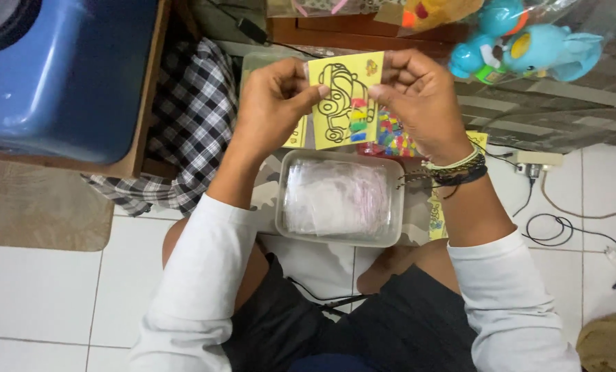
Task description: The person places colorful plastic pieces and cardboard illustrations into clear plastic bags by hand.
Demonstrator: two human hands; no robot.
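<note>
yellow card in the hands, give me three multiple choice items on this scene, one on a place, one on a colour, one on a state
1. Where does the clear plastic tray lie?
A. below the yellow card, between the person's forearms
B. on top of the blue tub
C. beside the teal toys

2. What colour is the line drawing on the yellow card?
A. red
B. black
C. white

3. How is the yellow card held?
A. lying flat in the tray
B. pinched by the left hand alone
C. gripped at both side edges, left hand and right hand

Answers:
1 A, the tray sits just under the raised card, between the white sleeves.
2 B, the outline is black, with small colour patches at one edge.
3 C, fingers of each hand close on opposite edges.
</note>
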